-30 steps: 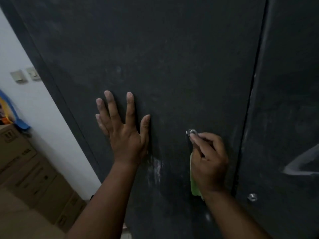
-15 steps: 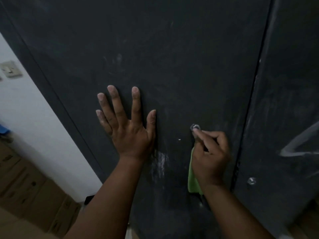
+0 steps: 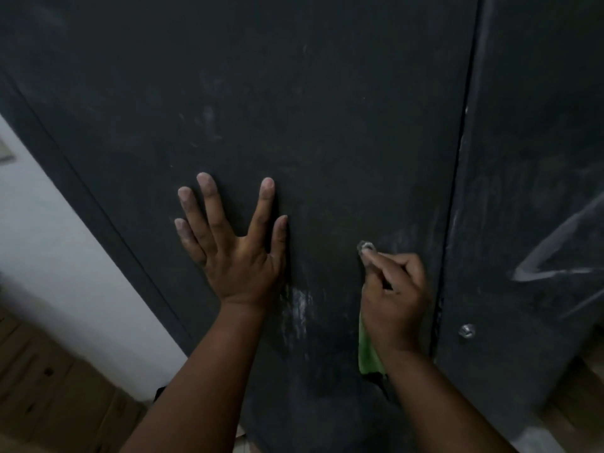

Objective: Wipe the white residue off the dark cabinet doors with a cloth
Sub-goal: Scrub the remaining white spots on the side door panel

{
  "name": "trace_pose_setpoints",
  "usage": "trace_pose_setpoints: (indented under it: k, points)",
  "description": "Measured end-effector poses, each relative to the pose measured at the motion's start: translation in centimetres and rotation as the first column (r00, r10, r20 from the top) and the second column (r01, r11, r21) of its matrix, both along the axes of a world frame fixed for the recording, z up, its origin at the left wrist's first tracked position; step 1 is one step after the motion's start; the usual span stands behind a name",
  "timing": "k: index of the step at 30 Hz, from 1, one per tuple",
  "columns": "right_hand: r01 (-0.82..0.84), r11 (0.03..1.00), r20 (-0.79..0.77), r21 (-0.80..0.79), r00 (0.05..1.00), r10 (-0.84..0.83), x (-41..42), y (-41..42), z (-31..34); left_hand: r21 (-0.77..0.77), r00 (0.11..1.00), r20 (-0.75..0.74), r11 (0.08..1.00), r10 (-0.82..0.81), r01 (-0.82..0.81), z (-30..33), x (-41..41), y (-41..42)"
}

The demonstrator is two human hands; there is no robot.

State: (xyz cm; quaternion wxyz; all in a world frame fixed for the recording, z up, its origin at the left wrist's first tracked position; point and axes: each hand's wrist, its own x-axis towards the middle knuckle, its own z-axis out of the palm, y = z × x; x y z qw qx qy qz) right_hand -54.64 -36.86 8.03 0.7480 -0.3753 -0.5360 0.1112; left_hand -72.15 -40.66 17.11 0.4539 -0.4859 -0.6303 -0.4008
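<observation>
Head view: the right hand (image 3: 394, 294) grips the green cloth (image 3: 367, 353) while its fingertips pinch the small metal knob (image 3: 366, 247). White residue (image 3: 299, 307) streaks the left cabinet door (image 3: 327, 109) at nine o'clock from that hand, below the flat, spread left hand (image 3: 233, 250).

Green cloth (image 3: 367, 356): mostly tucked behind the right hand (image 3: 394, 300), only a strip poking out below the wrist.
Knob (image 3: 366, 246): half covered by the fingertips, shape unclear.
Right door (image 3: 536, 191): cut off at the frame's edge, white streak running out of sight.
Wall switch (image 3: 5, 153): clipped at the left edge.
Cardboard boxes (image 3: 49, 387): blurred, print unreadable.
</observation>
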Motion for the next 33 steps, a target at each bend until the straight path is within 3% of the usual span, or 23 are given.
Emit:
trace_pose_setpoints:
  k: [2,4,7,11,16,19,22,25,29,33]
  points:
    - [-0.010,0.998,0.035,0.070,0.999,0.008,-0.9,0.2,1.4,0.014,1.000,-0.006,1.000,-0.003,0.003,0.0,0.1,-0.1]
    - [-0.023,0.991,0.173,0.132,0.985,0.000,-1.5,0.0,1.6,0.018,1.000,-0.012,1.000,-0.013,0.013,0.1,0.2,-0.2]
    - [-0.032,0.994,0.285,0.106,0.959,0.000,-1.0,-0.8,-0.5,0.017,0.999,-0.018,0.999,-0.048,0.049,0.2,0.1,-0.4]
    - [-0.011,0.999,0.116,-0.046,0.993,0.016,2.0,-0.4,-1.7,0.017,0.990,-0.077,0.993,-0.115,0.117,-0.1,0.4,-0.1]
    - [0.087,0.996,-0.065,0.027,0.994,-0.085,3.1,2.1,2.4,0.020,0.992,-0.039,0.992,-0.122,0.123,0.5,2.7,0.7]
    - [0.038,0.995,0.020,0.088,0.999,-0.040,2.5,1.8,1.4,0.016,0.990,-0.077,0.992,-0.121,0.122,1.6,4.4,1.5]
    - [-0.057,0.998,0.179,0.010,0.982,0.054,3.4,1.2,-2.9,0.004,0.985,-0.101,0.990,-0.139,0.141,2.6,5.7,2.2]
    - [-0.106,0.989,0.075,-0.104,0.991,0.114,5.9,1.8,-3.7,-0.002,0.980,-0.135,0.990,-0.143,0.144,3.3,6.6,3.0]
    - [0.014,1.000,-0.021,0.024,1.000,-0.014,7.6,4.2,0.7,0.007,0.974,-0.168,0.987,-0.154,0.158,3.6,8.2,4.4]
    - [-0.017,0.993,0.117,0.114,0.993,0.004,7.2,4.8,1.6,0.013,0.978,-0.143,0.988,-0.153,0.156,3.7,10.5,5.7]
